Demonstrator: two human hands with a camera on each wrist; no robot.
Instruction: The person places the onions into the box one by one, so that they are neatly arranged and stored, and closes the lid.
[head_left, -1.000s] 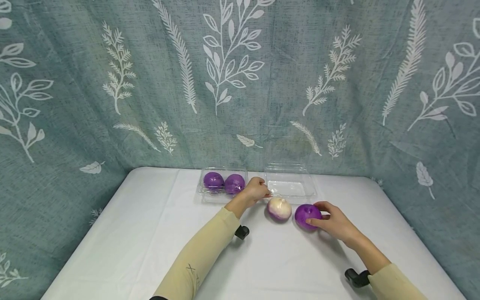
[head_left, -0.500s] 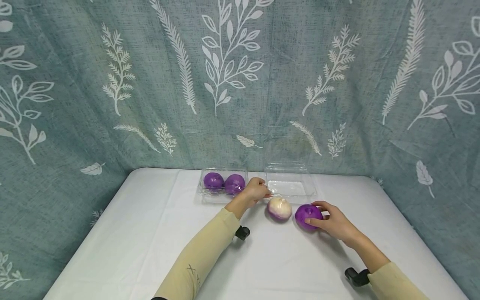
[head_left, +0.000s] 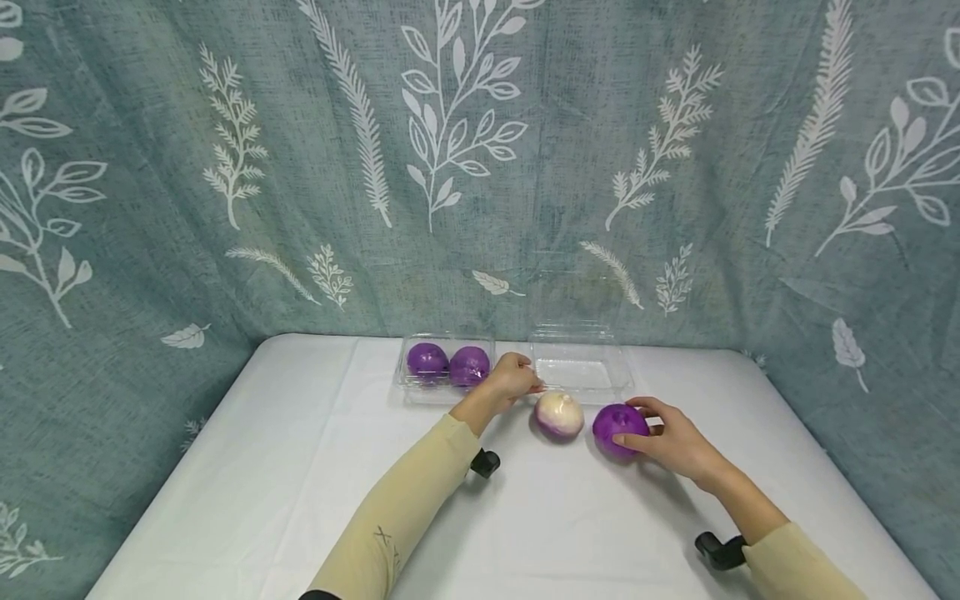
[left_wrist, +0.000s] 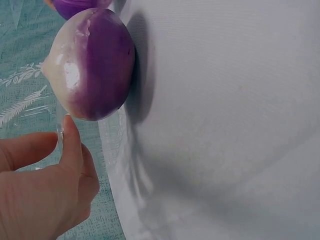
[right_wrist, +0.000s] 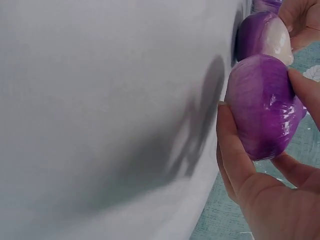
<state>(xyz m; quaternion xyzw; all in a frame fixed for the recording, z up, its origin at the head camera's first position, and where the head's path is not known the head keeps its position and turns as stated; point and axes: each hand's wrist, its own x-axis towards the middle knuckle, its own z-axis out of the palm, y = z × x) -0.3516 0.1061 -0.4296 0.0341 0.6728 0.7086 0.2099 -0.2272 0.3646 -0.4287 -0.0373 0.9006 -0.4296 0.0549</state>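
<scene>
My right hand (head_left: 675, 443) grips a shiny purple onion (head_left: 621, 431) with fingers and thumb around its sides, close to the white table in the right wrist view. Left of it sits a white-and-purple onion (head_left: 558, 415), pale pointed end up. My left hand (head_left: 512, 377) pinches the thin clear edge of a plastic clamshell box (head_left: 577, 374) between thumb and finger, as the left wrist view shows. This box stands with its lid raised at the back and no onion inside. Neither hand appears to touch the white-and-purple onion.
A second clear clamshell box (head_left: 411, 395), left of the first, holds two purple onions (head_left: 427, 361). The white-covered table (head_left: 225, 483) ends at a green leaf-patterned cloth (head_left: 480, 208) behind and at both sides. Black wrist mounts (head_left: 485, 463) hang below the forearms.
My right hand has shifted very slightly to the right with the purple onion. My left hand stays at the edge of the clamshell box; the other things have not moved.
</scene>
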